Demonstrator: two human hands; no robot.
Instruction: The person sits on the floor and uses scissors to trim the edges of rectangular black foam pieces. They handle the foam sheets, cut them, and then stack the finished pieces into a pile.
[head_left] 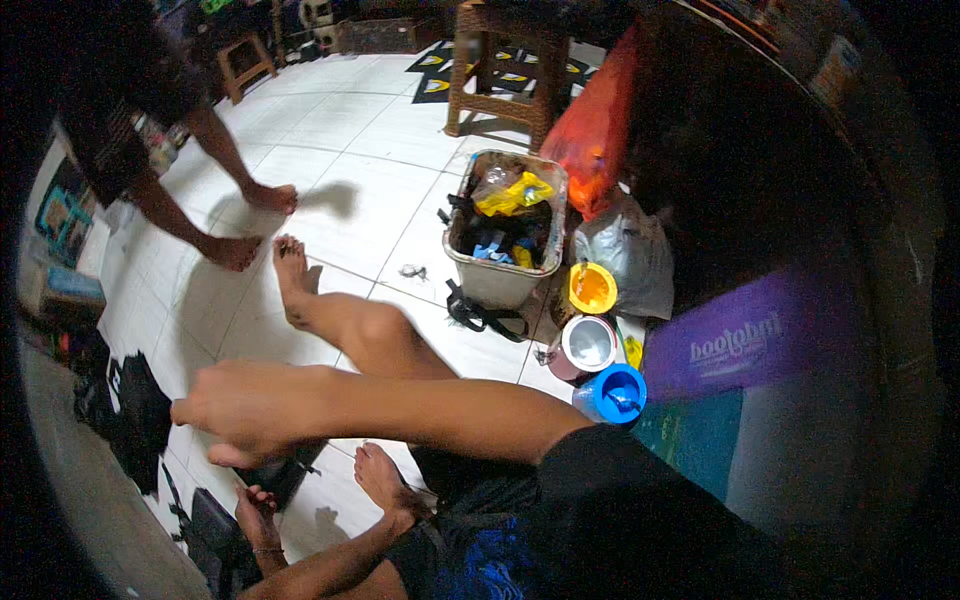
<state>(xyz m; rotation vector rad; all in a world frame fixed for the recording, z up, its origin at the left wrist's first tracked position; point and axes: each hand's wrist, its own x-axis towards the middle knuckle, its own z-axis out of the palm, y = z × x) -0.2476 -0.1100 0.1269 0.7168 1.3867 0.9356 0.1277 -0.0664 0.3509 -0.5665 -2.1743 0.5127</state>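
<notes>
My right hand reaches leftward across my view, its back uppermost. Its fingers bend away and blur, with the thumb apart below, so whether they hold anything is hidden. Lower down, my left hand has loosely curled fingers, slightly apart, with nothing visible in them. Close beside it lies a flat black pouch-like item. Another dark item shows partly beneath my right hand, with a small strap end sticking out. Farther left is a heap of black fabric-like pieces with straps.
A grey bin of scraps stands on white tiles, black straps beside it. Yellow, white-rimmed and blue containers line its right, near red and grey bags. A wooden stool stands behind. Another person's feet are at left.
</notes>
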